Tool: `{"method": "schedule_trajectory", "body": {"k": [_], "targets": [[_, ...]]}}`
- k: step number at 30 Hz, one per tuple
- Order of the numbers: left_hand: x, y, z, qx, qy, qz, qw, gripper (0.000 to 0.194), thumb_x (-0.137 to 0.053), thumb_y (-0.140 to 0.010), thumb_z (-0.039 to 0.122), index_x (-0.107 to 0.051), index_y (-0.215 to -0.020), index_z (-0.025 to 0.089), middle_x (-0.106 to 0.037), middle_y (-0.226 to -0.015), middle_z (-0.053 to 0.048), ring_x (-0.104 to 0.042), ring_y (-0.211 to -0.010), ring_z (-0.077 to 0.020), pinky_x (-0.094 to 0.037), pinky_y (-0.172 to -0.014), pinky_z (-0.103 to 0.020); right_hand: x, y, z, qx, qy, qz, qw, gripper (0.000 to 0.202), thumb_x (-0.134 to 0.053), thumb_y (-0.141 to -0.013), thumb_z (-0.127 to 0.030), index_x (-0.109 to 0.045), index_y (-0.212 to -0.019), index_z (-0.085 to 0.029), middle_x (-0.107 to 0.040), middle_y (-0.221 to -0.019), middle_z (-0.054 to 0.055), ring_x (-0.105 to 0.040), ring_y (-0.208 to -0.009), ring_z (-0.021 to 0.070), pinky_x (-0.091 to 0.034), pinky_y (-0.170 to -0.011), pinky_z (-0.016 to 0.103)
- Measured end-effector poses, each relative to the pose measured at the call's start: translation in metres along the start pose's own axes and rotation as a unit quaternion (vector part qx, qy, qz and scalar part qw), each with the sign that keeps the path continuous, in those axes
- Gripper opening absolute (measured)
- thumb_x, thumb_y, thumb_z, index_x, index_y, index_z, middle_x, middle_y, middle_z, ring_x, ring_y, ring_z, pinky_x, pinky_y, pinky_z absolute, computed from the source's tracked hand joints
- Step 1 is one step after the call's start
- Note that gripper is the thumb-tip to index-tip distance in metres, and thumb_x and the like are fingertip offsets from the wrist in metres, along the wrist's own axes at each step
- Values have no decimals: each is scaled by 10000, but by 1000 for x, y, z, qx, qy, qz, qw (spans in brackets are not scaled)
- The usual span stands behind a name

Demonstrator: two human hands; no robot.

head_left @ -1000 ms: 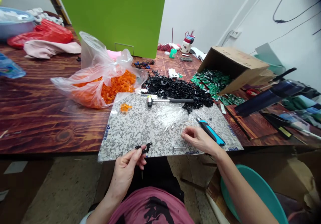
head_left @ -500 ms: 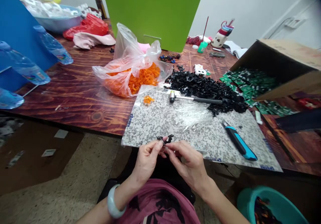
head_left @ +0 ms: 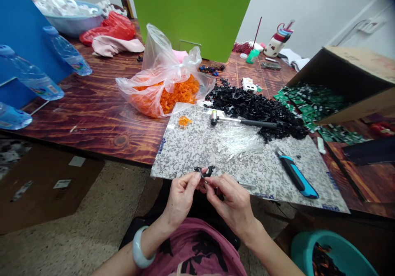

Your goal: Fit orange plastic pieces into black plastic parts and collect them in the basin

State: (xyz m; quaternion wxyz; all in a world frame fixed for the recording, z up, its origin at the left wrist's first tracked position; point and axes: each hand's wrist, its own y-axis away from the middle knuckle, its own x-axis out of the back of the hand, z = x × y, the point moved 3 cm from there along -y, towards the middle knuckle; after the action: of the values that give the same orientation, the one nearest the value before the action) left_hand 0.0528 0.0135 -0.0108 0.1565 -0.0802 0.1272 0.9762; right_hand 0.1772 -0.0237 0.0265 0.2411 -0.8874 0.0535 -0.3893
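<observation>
You hold a black plastic part (head_left: pixel 210 170), slim and irregular in outline, just above the near edge of the speckled board (head_left: pixel 185 148). Your left hand (head_left: pixel 181 192) pinches it between thumb and fingers; your right hand (head_left: pixel 232 196) meets it, thumb and forefinger closed on a thin grey piece (head_left: pixel 201 174), its finer detail too small to tell. Beyond lie straight, glossy clear strands (head_left: pixel 239 140), a hammer (head_left: pixel 243 122) with a ribless dark grip and bright shaft, and a tangled heap of black parts (head_left: pixel 249 105). An amber translucent piece (head_left: pixel 184 120) sits near the filmy plastic bag (head_left: pixel 152 39).

Blue lettering runs along the board's borders, not legible with certainty; the bottle (head_left: pixel 69 53) label is likewise unreadable.

The board's near edge passes just beyond your hands. Speckled surface separates your right hand from the blue-and-black cutter (head_left: pixel 298 174); grained wood counter (head_left: pixel 92 115) extends left of the board.
</observation>
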Motion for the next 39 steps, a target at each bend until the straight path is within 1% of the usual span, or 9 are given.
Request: {"method": "schedule_trajectory", "body": {"k": [6,10,15,19,23,27,31,35,39], "targets": [[1,0,3,-16,-52,18,998,336,-554,-850,362,-666,-627,137,-630,-630,-18,-596,-676,-164,-467,-726,-251,1,-1,-3,-11,-4,2,1000,153,-514,-855,-92,-602,-916,-202,-634,-689,22,-577,-605,127,-465,-557,230],[0,0,7,-27,-67,29,997,322,-545,-852,334,-657,-620,139,-622,-637,-15,-595,-683,-162,-459,-701,-236,-1,-2,-7,-15,2,6,1000,134,-524,-851,-95,-607,-893,-192,-609,-648,15,-565,-577,120,-451,-538,222],[1,0,9,-55,-109,27,992,297,-518,-871,322,-674,-695,140,-625,-672,-26,-572,-664,-158,-450,-662,-232,-1,-3,-6,-39,5,-2,999,117,-510,-863,-134,-604,-868,-202,-612,-642,3,-557,-548,110,-444,-531,216],[5,-1,13,-94,-186,26,978,277,-516,-874,298,-664,-693,151,-611,-669,-23,-555,-644,-151,-420,-619,-222,1,-5,1,-89,-13,-44,995,67,-517,-873,-196,-573,-839,-209,-623,-668,-2,-539,-518,99,-428,-502,206],[6,-2,19,-140,-290,4,947,309,-478,-886,253,-609,-621,164,-545,-589,-1,-516,-581,-138,-373,-583,-229,3,-9,9,-123,-16,-108,986,45,-530,-871,-204,-521,-828,-215,-599,-650,-18,-518,-487,99,-388,-470,206],[5,-1,22,-159,-384,-26,909,332,-424,-895,213,-508,-575,184,-494,-569,7,-471,-545,-135,-333,-549,-243,4,-13,11,-99,22,-166,981,80,-514,-867,-150,-478,-827,-209,-594,-672,-14,-549,-533,118,-378,-501,219],[3,2,22,-160,-430,-74,885,311,-385,-899,191,-482,-604,195,-513,-604,-8,-491,-570,-148,-349,-566,-253,3,-15,6,-47,137,-253,957,107,-509,-858,-110,-459,-829,-201,-603,-683,10,-595,-601,167,-371,-527,254],[2,4,28,-151,-445,-111,876,309,-375,-896,193,-484,-608,198,-536,-613,-16,-500,-576,-151,-364,-573,-255,8,-21,-5,12,243,-314,918,189,-513,-808,-23,-470,-865,-198,-617,-713,29,-601,-611,191,-343,-506,277],[4,5,37,-119,-428,-140,885,304,-390,-886,191,-535,-620,180,-579,-610,-22,-524,-575,-147,-377,-572,-250,15,-29,-14,77,248,-370,892,288,-558,-736,20,-477,-914,-191,-636,-779,46,-615,-661,200,-337,-495,272]]}}
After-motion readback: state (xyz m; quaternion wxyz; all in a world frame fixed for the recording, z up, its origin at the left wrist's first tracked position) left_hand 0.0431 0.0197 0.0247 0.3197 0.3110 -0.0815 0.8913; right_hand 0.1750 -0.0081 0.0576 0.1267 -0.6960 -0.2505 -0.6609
